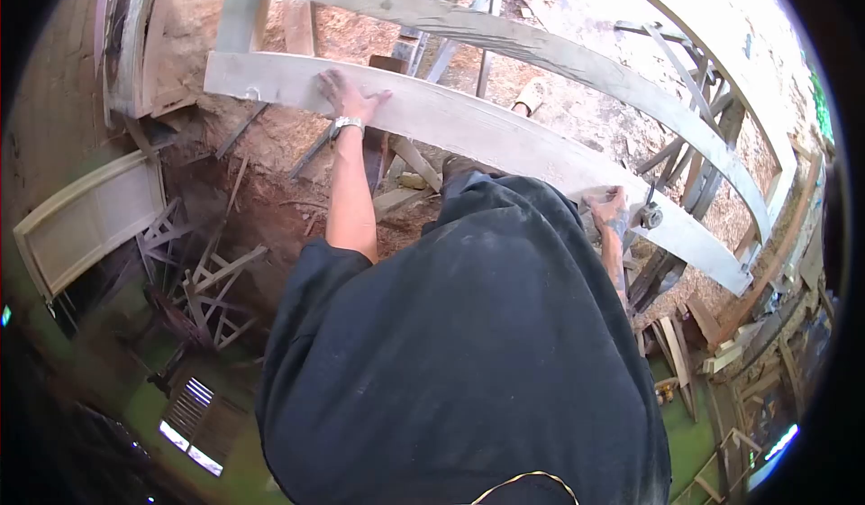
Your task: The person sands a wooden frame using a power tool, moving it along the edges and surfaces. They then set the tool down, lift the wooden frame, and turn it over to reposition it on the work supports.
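Note:
A long pale wooden board [468,127], the near rail of a large curved frame, runs across in front of my body. My left hand [351,100] lies on the board toward its left end, fingers spread and thumb out to the side; a watch [346,125] circles that wrist. Farther right, my right hand [608,206] grips the board at its near edge with fingers bent. Just beyond it, a small round metal tool [651,215] with an upright stem sits on the board. The frame's far curved rail [541,45] arcs behind.
Trestle supports [707,181] hold up the frame at right. Shavings cover the ground, where a foot [530,98] shows beyond the board. At left stand a panelled wooden piece [95,221] and crossed timber stands [221,298]. Offcuts [676,352] lie at lower right.

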{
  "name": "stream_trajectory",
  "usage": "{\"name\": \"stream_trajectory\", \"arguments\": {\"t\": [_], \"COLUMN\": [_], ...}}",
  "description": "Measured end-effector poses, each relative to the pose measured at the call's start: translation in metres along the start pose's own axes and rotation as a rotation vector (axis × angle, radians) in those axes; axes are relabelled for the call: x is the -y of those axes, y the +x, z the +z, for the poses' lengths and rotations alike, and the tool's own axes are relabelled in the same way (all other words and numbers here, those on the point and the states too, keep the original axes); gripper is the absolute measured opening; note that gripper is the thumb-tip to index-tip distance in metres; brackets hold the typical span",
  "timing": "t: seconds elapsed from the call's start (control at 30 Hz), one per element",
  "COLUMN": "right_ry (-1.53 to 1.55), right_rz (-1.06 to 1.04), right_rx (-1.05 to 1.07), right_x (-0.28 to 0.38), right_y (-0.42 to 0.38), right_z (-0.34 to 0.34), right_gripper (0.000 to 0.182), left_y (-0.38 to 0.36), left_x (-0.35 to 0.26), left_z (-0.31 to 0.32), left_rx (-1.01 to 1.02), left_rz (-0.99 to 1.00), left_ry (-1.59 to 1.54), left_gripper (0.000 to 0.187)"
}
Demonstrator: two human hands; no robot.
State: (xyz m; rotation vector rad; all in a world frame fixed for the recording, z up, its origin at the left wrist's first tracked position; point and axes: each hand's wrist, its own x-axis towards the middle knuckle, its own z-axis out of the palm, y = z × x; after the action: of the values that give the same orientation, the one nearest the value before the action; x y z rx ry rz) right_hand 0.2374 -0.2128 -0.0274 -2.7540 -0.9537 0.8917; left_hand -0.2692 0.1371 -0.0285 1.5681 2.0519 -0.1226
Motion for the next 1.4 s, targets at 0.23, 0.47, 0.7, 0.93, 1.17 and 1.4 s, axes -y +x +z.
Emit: {"name": "stream_trajectory", "arguments": {"t": [0.23,0.47,0.7,0.93,1.17,1.4], "right_ry": [0.089,0.04,0.104,0.087,0.252,0.077], "right_rz": [0.069,0.134,0.092,0.129,-0.029,0.025], "right_rx": [-0.008,0.126,0.086,0.171,-0.007,0.043], "right_x": [-0.015,-0.003,0.006,0.005,-0.013,0.007], "right_y": [0.001,0.006,0.01,0.013,0.008,0.018], "right_z": [0.004,-0.001,-0.013,-0.016,0.004,-0.015], "right_gripper": [0.073,0.075,0.068,0.075,0.054,0.06], "left_y": [0.039,0.069,0.058,0.057,0.046,0.019], "left_x": [0.036,0.075,0.059,0.057,0.057,0.026], "left_z": [0.03,0.039,0.023,0.026,0.03,0.019], "left_rx": [0.013,-0.071,-0.058,-0.04,0.014,-0.068], "left_rz": [0.167,0.205,0.177,0.175,0.156,0.101], "left_ry": [0.286,0.321,0.275,0.238,0.226,0.078], "left_gripper": [0.149,0.156,0.156,0.156,0.153,0.158]}}
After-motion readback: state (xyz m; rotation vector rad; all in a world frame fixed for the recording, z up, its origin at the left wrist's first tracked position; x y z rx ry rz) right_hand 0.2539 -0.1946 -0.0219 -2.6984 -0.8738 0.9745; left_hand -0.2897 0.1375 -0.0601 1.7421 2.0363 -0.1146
